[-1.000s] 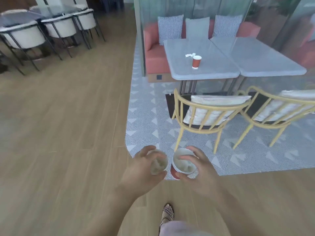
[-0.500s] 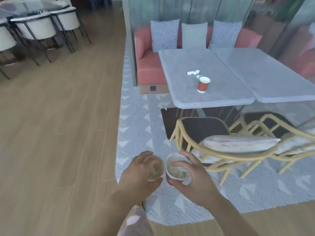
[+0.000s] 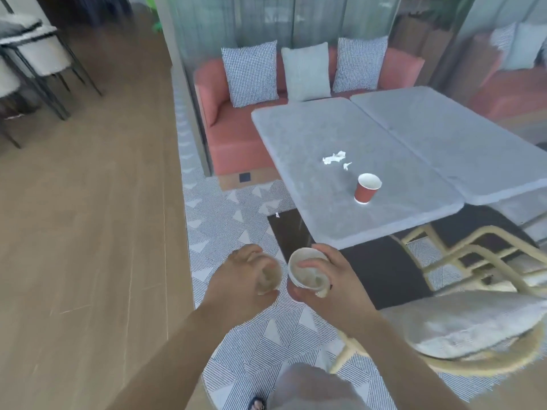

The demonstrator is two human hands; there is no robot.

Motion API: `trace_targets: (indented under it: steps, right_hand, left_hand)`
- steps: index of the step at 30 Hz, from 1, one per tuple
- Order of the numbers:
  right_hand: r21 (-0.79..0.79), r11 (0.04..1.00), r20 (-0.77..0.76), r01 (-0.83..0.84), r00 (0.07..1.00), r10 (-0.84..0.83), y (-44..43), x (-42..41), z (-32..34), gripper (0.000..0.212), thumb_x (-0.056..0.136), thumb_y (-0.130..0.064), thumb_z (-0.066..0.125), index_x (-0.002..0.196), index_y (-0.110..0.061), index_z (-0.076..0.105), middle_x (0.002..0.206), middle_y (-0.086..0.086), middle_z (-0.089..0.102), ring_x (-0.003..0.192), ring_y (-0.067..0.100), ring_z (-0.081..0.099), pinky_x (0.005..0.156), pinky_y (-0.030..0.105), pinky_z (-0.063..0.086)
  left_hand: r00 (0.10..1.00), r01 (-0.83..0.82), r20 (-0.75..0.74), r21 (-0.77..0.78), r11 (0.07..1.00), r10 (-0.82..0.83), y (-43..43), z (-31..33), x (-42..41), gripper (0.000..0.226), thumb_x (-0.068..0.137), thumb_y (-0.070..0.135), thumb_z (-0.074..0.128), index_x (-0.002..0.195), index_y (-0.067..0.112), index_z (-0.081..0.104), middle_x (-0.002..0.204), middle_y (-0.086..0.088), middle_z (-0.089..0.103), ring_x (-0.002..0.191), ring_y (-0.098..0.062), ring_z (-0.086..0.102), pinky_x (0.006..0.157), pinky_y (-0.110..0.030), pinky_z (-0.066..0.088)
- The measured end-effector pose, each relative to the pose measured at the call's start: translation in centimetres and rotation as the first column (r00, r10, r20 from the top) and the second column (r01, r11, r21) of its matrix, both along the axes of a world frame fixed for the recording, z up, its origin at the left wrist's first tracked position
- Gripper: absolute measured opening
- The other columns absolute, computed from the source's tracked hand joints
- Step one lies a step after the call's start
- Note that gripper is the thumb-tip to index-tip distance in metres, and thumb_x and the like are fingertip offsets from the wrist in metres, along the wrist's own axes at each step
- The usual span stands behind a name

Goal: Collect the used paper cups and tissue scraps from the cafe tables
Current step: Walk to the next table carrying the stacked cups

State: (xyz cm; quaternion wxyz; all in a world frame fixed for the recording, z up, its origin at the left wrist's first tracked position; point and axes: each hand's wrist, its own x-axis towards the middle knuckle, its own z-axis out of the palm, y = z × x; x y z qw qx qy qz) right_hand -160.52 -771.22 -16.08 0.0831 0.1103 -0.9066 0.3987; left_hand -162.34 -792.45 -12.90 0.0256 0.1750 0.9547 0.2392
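Gripping a white-lined red paper cup [image 3: 307,272] in the right hand [image 3: 331,284], thumb across the rim and fingers curled round the side; clutching in the left hand [image 3: 241,281] a pale crumpled thing [image 3: 268,278], too blurred to call tissue or a second cup. Both held close together, low over the blue-and-white patterned rug [image 3: 233,220], just short of the near corner of the grey stone-look table [image 3: 310,134]. Out on that tabletop, an upright red paper cup [image 3: 367,189] and, near it but apart, white torn tissue scraps [image 3: 334,157] — apparently yet to be gathered. No free hand for either, hence the likely trouble: crushing or tipping the held cup while reaching, spilling any dregs, or knocking over the standing cup through a clumsy attempt at nesting. Light scraps, too — easy to brush off the edge or drop from an overfull grip. Little room besides next to the cream-cushioned rattan chair [image 3: 473,327] on the right, with some chance of snagging an elbow.
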Motion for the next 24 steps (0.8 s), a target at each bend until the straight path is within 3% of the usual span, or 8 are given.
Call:
trace_targets:
  steps: [4, 8, 11, 14, 16, 24]
  right_hand:
    - [0.02, 0.999, 0.021, 0.04, 0.999, -0.04, 0.1, -4.7, -0.1, 0.038, 0.066, -0.04, 0.077, 0.099, -0.039, 0.059, 0.131, -0.013, 0.041, 0.113, 0.009, 0.048, 0.087, 0.024, 0.047]
    - [-0.004, 0.994, 0.027, 0.107, 0.994, -0.107, 0.7, -10.3, -0.7, 0.038, 0.066, -0.033, 0.078, 0.099, -0.036, 0.06, 0.13, -0.012, 0.042, 0.11, 0.011, 0.05, 0.082, 0.018, 0.044]
    - [-0.037, 0.99, 0.046, 0.133, 0.99, -0.132, 1.3, -15.1, -1.6, 0.04, 0.067, -0.031, 0.078, 0.099, -0.04, 0.057, 0.13, -0.01, 0.042, 0.114, 0.013, 0.049, 0.085, 0.025, 0.047]
    - [-0.04, 0.981, 0.055, 0.188, 0.981, -0.186, 2.8, -20.4, -2.2, 0.041, 0.066, -0.033, 0.079, 0.098, -0.043, 0.055, 0.129, -0.013, 0.041, 0.114, 0.01, 0.049, 0.085, 0.016, 0.042]
    - [-0.015, 0.974, 0.061, 0.225, 0.973, -0.224, 4.4, -24.1, -2.3, 0.038, 0.066, -0.033, 0.078, 0.098, -0.04, 0.058, 0.13, -0.013, 0.041, 0.115, 0.011, 0.049, 0.084, 0.017, 0.042]
    - [0.128, 0.919, 0.116, 0.372, 0.915, -0.386, 9.3, -35.0, -2.3, 0.042, 0.069, -0.034, 0.076, 0.107, -0.032, 0.058, 0.131, -0.005, 0.039, 0.107, 0.02, 0.053, 0.088, 0.024, 0.041]
  left_hand:
    - [0.997, 0.077, 0.01, -0.009, 0.997, -0.077, 0.5, 0.0, -5.8, 0.046, 0.07, 0.05, 0.067, 0.113, 0.039, 0.053, 0.131, 0.018, 0.037, 0.117, -0.01, 0.042, 0.087, -0.029, 0.047]
    - [0.989, 0.146, 0.03, -0.049, 0.988, -0.145, 1.3, -0.8, -12.1, 0.048, 0.072, 0.05, 0.065, 0.115, 0.037, 0.051, 0.134, 0.018, 0.034, 0.121, -0.007, 0.037, 0.085, -0.026, 0.045]
    - [0.98, 0.195, 0.044, -0.081, 0.977, -0.192, 2.2, -1.5, -17.4, 0.048, 0.072, 0.052, 0.064, 0.115, 0.038, 0.05, 0.132, 0.021, 0.032, 0.12, -0.006, 0.036, 0.083, -0.025, 0.044]
    - [0.972, 0.234, 0.047, -0.089, 0.968, -0.23, 3.8, -2.1, -23.5, 0.05, 0.072, 0.052, 0.064, 0.117, 0.039, 0.049, 0.134, 0.021, 0.031, 0.121, -0.004, 0.034, 0.08, -0.02, 0.037]
    - [0.966, 0.259, 0.04, -0.076, 0.963, -0.256, 5.5, -2.2, -28.0, 0.051, 0.072, 0.053, 0.064, 0.118, 0.039, 0.049, 0.135, 0.021, 0.032, 0.123, -0.003, 0.034, 0.081, -0.019, 0.035]
    - [0.889, 0.456, 0.059, -0.173, 0.873, -0.453, 12.3, -3.9, -41.8, 0.049, 0.074, 0.047, 0.065, 0.116, 0.029, 0.051, 0.14, 0.009, 0.032, 0.129, -0.014, 0.032, 0.092, -0.031, 0.041]
